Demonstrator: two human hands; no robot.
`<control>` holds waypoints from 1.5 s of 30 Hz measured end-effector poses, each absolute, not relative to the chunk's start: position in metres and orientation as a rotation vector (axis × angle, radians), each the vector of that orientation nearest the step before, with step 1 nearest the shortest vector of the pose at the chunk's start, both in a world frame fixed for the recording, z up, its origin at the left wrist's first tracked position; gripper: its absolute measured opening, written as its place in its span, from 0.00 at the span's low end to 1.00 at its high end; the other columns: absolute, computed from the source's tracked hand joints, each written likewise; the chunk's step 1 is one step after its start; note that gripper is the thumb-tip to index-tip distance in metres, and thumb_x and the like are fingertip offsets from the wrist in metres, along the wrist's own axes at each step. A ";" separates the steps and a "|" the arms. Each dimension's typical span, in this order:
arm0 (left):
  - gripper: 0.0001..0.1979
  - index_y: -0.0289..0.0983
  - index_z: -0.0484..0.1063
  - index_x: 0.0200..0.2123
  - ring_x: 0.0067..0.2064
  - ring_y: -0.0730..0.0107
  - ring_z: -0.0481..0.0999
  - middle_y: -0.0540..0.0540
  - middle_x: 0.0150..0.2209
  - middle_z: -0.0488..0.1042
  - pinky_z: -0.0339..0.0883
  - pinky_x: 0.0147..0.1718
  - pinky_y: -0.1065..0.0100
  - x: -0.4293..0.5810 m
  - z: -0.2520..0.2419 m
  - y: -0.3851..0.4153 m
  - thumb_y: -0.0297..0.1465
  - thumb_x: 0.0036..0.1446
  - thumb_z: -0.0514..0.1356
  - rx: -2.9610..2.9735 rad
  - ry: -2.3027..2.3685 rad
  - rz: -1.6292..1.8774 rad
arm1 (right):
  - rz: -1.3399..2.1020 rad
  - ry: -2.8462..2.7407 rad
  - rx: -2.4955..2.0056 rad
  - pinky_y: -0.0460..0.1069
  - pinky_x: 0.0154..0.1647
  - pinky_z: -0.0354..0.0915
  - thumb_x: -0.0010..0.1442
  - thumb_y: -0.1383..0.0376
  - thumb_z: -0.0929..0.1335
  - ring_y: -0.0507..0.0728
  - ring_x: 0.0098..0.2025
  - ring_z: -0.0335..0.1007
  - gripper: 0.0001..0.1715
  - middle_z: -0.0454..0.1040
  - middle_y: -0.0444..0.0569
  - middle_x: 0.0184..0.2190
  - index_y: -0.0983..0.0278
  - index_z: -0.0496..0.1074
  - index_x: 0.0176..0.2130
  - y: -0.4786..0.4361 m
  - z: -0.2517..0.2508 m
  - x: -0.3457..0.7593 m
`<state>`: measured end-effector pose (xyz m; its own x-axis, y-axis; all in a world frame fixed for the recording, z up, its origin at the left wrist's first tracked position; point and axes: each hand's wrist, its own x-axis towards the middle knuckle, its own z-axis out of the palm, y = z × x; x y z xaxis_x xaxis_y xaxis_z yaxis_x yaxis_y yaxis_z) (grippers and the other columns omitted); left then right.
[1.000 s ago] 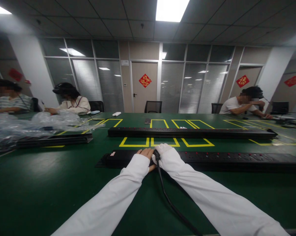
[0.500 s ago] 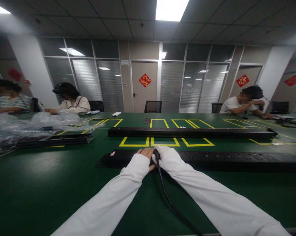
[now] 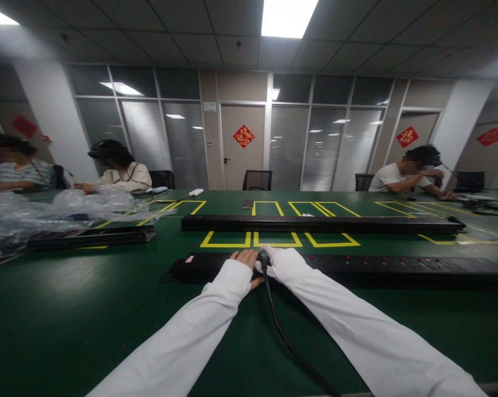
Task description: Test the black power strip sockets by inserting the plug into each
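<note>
A long black power strip [image 3: 356,269] with a row of red-marked sockets lies across the green table in front of me. My left hand [image 3: 245,260] grips it toward its left end, fingers over the top and thumb down the near side. My right hand [image 3: 280,260], in a white glove, holds a black power plug [image 3: 264,259] against the strip's upper face, right beside my left hand. From the plug a black cord [image 3: 284,333] runs down toward the near table edge. The plug's prongs and the socket under it are hidden.
A second long black power strip [image 3: 323,223] lies farther back, parallel to the first. Clear plastic wrapping [image 3: 67,212] and a black metal channel [image 3: 92,236] are on the left. Yellow tape outlines [image 3: 226,244] mark the green tabletop [image 3: 87,314]. Several people sit across the table.
Both hands stay at the same spot on the strip. The plug in my right hand looks slightly more upright; otherwise little differs.
</note>
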<state>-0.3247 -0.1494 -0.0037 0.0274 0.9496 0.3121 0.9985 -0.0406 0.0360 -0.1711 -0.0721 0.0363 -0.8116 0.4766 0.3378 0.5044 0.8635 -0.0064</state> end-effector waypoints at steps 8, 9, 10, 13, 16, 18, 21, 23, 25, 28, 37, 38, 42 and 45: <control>0.33 0.35 0.56 0.57 0.59 0.52 0.59 0.36 0.58 0.61 0.51 0.56 0.52 -0.326 -0.006 -0.148 0.39 0.49 0.59 -2.105 -2.047 -0.387 | -0.240 -2.649 -0.742 0.46 0.28 0.55 0.58 0.42 0.56 0.56 0.32 0.69 0.29 0.73 0.51 0.33 0.63 0.65 0.39 -0.070 0.026 -0.173; 0.33 0.34 0.56 0.57 0.59 0.52 0.59 0.35 0.58 0.61 0.51 0.56 0.52 -0.326 -0.007 -0.148 0.40 0.49 0.59 -2.106 -2.044 -0.386 | -0.241 -2.648 -0.739 0.46 0.28 0.55 0.58 0.42 0.56 0.56 0.32 0.68 0.29 0.73 0.50 0.33 0.63 0.65 0.39 -0.070 0.026 -0.173; 0.33 0.33 0.56 0.57 0.59 0.52 0.59 0.35 0.58 0.60 0.51 0.56 0.52 -0.326 -0.007 -0.148 0.40 0.49 0.59 -2.105 -2.038 -0.387 | -0.238 -2.650 -0.736 0.46 0.28 0.55 0.58 0.42 0.56 0.56 0.32 0.68 0.29 0.73 0.50 0.33 0.63 0.65 0.39 -0.070 0.025 -0.173; 0.34 0.34 0.56 0.57 0.59 0.52 0.59 0.35 0.58 0.61 0.51 0.56 0.52 -0.326 -0.008 -0.148 0.39 0.48 0.59 -2.092 -2.027 -0.402 | -0.228 -2.655 -0.745 0.46 0.29 0.55 0.58 0.43 0.56 0.56 0.33 0.69 0.29 0.73 0.50 0.32 0.64 0.65 0.38 -0.070 0.024 -0.174; 0.33 0.36 0.56 0.57 0.58 0.52 0.60 0.36 0.58 0.61 0.52 0.56 0.52 -0.326 -0.009 -0.148 0.39 0.48 0.59 -2.089 -2.035 -0.414 | -0.242 -2.647 -0.773 0.46 0.30 0.55 0.58 0.43 0.56 0.56 0.34 0.69 0.29 0.73 0.50 0.32 0.64 0.65 0.38 -0.070 0.024 -0.174; 0.33 0.36 0.56 0.57 0.58 0.52 0.59 0.36 0.58 0.61 0.52 0.56 0.52 -0.326 -0.009 -0.148 0.39 0.48 0.59 -2.090 -2.039 -0.407 | -0.240 -2.666 -0.760 0.46 0.30 0.55 0.58 0.42 0.56 0.56 0.34 0.69 0.29 0.73 0.51 0.33 0.64 0.65 0.39 -0.069 0.025 -0.174; 0.33 0.35 0.56 0.57 0.59 0.52 0.59 0.36 0.58 0.61 0.51 0.56 0.52 -0.326 -0.008 -0.149 0.39 0.49 0.59 -2.092 -2.026 -0.401 | -0.236 -2.686 -0.732 0.46 0.29 0.55 0.58 0.42 0.56 0.56 0.34 0.69 0.30 0.73 0.51 0.34 0.64 0.65 0.39 -0.068 0.026 -0.173; 0.33 0.35 0.56 0.57 0.59 0.52 0.59 0.36 0.58 0.61 0.51 0.56 0.53 -0.326 -0.007 -0.150 0.39 0.48 0.59 -2.094 -2.015 -0.403 | -0.245 -2.678 -0.729 0.46 0.29 0.55 0.58 0.42 0.56 0.56 0.34 0.69 0.30 0.73 0.51 0.33 0.64 0.65 0.38 -0.068 0.026 -0.173; 0.33 0.34 0.56 0.57 0.59 0.52 0.59 0.36 0.58 0.61 0.51 0.56 0.53 -0.326 -0.007 -0.150 0.39 0.48 0.59 -2.094 -2.013 -0.404 | -0.258 -2.666 -0.727 0.46 0.29 0.55 0.58 0.42 0.56 0.56 0.33 0.69 0.29 0.73 0.51 0.33 0.64 0.65 0.38 -0.068 0.025 -0.173; 0.33 0.35 0.56 0.57 0.59 0.53 0.59 0.36 0.58 0.61 0.51 0.56 0.53 -0.326 -0.007 -0.150 0.39 0.48 0.59 -2.091 -2.019 -0.402 | -0.264 -2.654 -0.739 0.46 0.29 0.55 0.58 0.42 0.56 0.56 0.33 0.69 0.29 0.73 0.51 0.33 0.64 0.65 0.38 -0.068 0.025 -0.174; 0.34 0.33 0.55 0.57 0.59 0.54 0.58 0.36 0.58 0.60 0.51 0.56 0.53 -0.327 -0.009 -0.147 0.40 0.49 0.59 -2.092 -2.040 -0.370 | -0.268 -2.637 -0.752 0.46 0.29 0.55 0.58 0.42 0.56 0.56 0.33 0.69 0.29 0.73 0.50 0.32 0.63 0.65 0.38 -0.069 0.024 -0.173; 0.34 0.34 0.56 0.57 0.59 0.54 0.59 0.36 0.58 0.60 0.51 0.56 0.54 -0.327 -0.009 -0.147 0.40 0.49 0.59 -2.092 -2.040 -0.370 | -0.276 -2.634 -0.750 0.46 0.28 0.55 0.58 0.42 0.56 0.56 0.33 0.69 0.29 0.73 0.50 0.32 0.63 0.65 0.38 -0.069 0.024 -0.173; 0.34 0.32 0.56 0.57 0.59 0.53 0.59 0.35 0.58 0.60 0.51 0.56 0.53 -0.328 -0.010 -0.147 0.40 0.48 0.59 -2.093 -2.017 -0.380 | -0.287 -2.628 -0.745 0.46 0.28 0.55 0.58 0.42 0.56 0.56 0.32 0.69 0.29 0.73 0.49 0.31 0.63 0.64 0.37 -0.068 0.023 -0.174; 0.35 0.31 0.56 0.57 0.59 0.52 0.59 0.35 0.58 0.60 0.51 0.56 0.53 -0.328 -0.012 -0.147 0.41 0.48 0.59 -2.085 -1.996 -0.390 | -0.296 -2.633 -0.742 0.47 0.28 0.55 0.58 0.42 0.55 0.57 0.32 0.69 0.30 0.73 0.49 0.31 0.63 0.64 0.38 -0.068 0.022 -0.174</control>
<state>-0.3277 -0.1472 -0.0120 0.0374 0.9380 0.3446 0.9987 -0.0468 0.0192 -0.1742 -0.0678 0.0222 -0.7850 0.4557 0.4198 0.5376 0.8377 0.0959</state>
